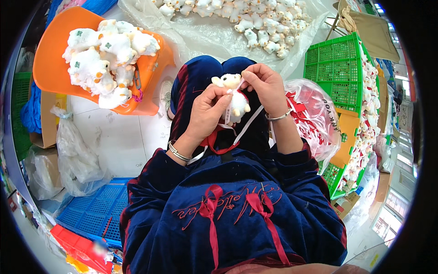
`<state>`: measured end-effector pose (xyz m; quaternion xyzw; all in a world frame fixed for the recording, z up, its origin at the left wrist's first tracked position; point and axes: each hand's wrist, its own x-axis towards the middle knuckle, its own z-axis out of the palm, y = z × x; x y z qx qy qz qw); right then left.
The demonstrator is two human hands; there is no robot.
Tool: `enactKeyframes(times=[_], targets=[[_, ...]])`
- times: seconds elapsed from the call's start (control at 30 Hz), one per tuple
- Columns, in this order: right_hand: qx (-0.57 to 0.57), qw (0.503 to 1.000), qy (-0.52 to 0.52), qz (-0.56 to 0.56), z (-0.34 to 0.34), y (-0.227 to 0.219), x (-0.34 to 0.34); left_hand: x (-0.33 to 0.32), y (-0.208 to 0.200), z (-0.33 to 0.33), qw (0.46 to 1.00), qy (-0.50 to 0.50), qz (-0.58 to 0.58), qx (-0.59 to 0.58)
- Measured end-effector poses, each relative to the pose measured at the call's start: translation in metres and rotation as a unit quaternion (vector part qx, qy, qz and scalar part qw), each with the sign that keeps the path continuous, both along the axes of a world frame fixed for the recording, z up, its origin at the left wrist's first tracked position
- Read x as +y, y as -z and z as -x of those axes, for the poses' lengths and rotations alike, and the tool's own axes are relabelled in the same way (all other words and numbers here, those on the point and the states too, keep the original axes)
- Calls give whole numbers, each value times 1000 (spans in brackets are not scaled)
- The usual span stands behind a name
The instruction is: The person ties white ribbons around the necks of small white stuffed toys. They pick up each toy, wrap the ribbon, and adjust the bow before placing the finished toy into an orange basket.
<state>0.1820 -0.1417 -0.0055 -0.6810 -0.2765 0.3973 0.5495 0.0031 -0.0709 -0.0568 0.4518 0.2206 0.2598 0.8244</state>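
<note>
Over my lap, my left hand (209,109) is closed around the side of a small white plush animal toy (238,106) with its head toward the top. A bit of red cloth shows at the toy's neck, and a white label with print lies by my left thumb. My right hand (264,87) is closed, thumb and forefinger pinching a thin pale strip beside the toy's head; its exact kind is hard to make out. White ribbon (249,122) hangs below the toy. Red cloth with white ribbon (218,140) lies on my lap beneath my hands.
On the left, an orange chair (49,59) bears a pile of white plush toys. Many more lie on clear plastic sheeting (187,43) ahead. To my right are a clear bag of red pieces (315,123) and green crates (332,73). A blue crate (93,208) stands lower left.
</note>
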Motion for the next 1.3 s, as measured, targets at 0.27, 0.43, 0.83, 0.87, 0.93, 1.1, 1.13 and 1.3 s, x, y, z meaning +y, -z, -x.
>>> enactKeyframes(times=[0.27,0.43,0.83,0.87,0.93,1.1,1.13,1.3], targets=[[-37,995,-90,-4,1,-23,6,16,-22,-5,982,59,-154,88],[-213,962,-159,57,12,-49,9,26,-39,-12,956,74,-242,146],[-283,922,-260,-46,-14,-32,-3,45,-36,-20,963,145,-150,168],[-285,917,-273,-52,-18,-31,-5,48,-34,-20,964,147,-153,159],[-290,907,-299,-64,-21,-31,-7,52,-33,-19,961,178,-140,160],[-267,920,-285,-36,-19,-31,-8,51,-37,-17,961,185,-128,161],[-250,929,-273,-5,-16,-35,-8,51,-36,-17,961,184,-132,160],[-256,935,-241,49,-4,-47,-2,50,-38,-17,966,174,-127,143]])
